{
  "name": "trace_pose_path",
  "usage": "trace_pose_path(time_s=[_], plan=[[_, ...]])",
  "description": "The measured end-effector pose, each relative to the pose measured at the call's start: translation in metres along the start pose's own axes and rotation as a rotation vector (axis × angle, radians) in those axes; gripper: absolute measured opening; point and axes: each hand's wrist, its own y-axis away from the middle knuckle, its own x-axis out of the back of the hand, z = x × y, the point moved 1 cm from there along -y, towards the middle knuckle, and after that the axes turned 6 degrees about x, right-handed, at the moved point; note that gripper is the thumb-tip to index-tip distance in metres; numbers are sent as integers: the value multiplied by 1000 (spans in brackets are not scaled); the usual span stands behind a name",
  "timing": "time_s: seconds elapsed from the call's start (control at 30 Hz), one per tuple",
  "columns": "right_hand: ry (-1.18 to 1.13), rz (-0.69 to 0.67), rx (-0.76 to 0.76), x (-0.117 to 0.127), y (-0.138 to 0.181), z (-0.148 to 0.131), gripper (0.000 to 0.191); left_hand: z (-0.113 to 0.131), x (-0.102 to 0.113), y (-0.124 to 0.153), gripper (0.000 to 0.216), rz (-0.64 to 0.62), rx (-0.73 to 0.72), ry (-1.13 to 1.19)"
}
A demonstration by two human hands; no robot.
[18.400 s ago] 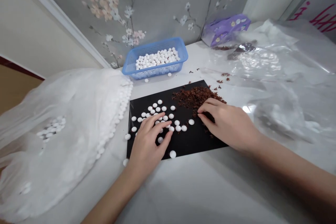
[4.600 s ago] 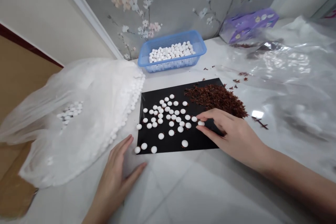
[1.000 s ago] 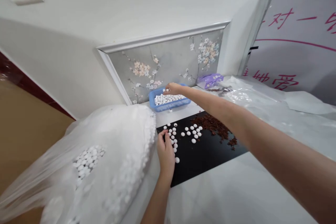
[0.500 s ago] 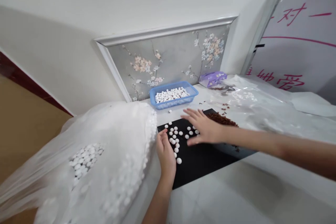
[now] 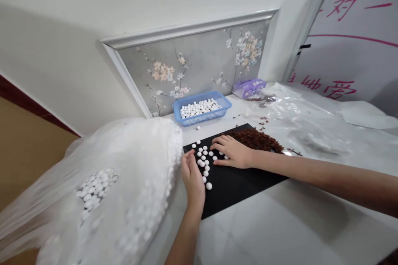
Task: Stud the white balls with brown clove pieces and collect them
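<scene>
The left hand (image 5: 193, 180) is loosely cupped, the right hand (image 5: 231, 152) is spread; between them, white balls (image 5: 209, 186) (around twenty, some are hidden) lie on one black board (image 5: 233, 190).

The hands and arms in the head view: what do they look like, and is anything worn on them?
These are a person's. The left hand and right hand are bare, with no glove or ring visible. The left forearm and right forearm are uncovered and narrow toward the wrists; no sleeve, watch, cable or marking shows.
</scene>
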Motion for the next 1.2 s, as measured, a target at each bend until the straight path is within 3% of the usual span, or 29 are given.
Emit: trace_pose_path(time_s=[0.1,0.33,0.63,0.77,0.97,1.1,1.2], plan=[[68,10,40,1,-2,-2,42,0,0,0,22,-7,-2,-1],[-5,-53,130,3,-4,2,19,-1,-2,-1,21,-23,12,6],[78,-40,30,10,-10,5,36,1,0,0,19,-13,16,17],[134,54,-117,44,-42,15,40,1,-1,-1,18,-16,7,22],[213,160,-356,94,-131,64,37,-1,-1,-3,18,-13,1,41],[184,100,-455,94,-164,96,40,-3,0,-4,18,-19,4,48],[116,19,-393,84,-163,104,45,-5,0,-5,18,-23,-4,55]])
